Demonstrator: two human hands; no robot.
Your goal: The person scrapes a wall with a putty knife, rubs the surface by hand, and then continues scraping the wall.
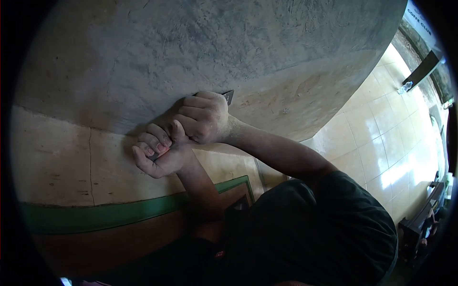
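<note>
Both my hands are pressed up close to a plastered wall [224, 47], grey and mottled above and beige below. My right hand [205, 117], dusty and closed in a fist, grips a thin flat dark blade [229, 97]; a square corner with small pale marks sticks out beyond its knuckles. Below and to the left, my left hand [160, 150] has its fingers curled and turned up, its wrist against my right hand. Between its fingers and thumb shows a narrow strip with a reddish edge, and I cannot tell if it belongs to the same blade.
Below the hands, a green band [138, 214] borders a brown lower wall. A thin crack [90, 162] runs down the beige part. Shiny tiles cover the floor [377, 138] at right, with a plastic bottle [405, 87] by a post and a dark bench [420, 217] farther down.
</note>
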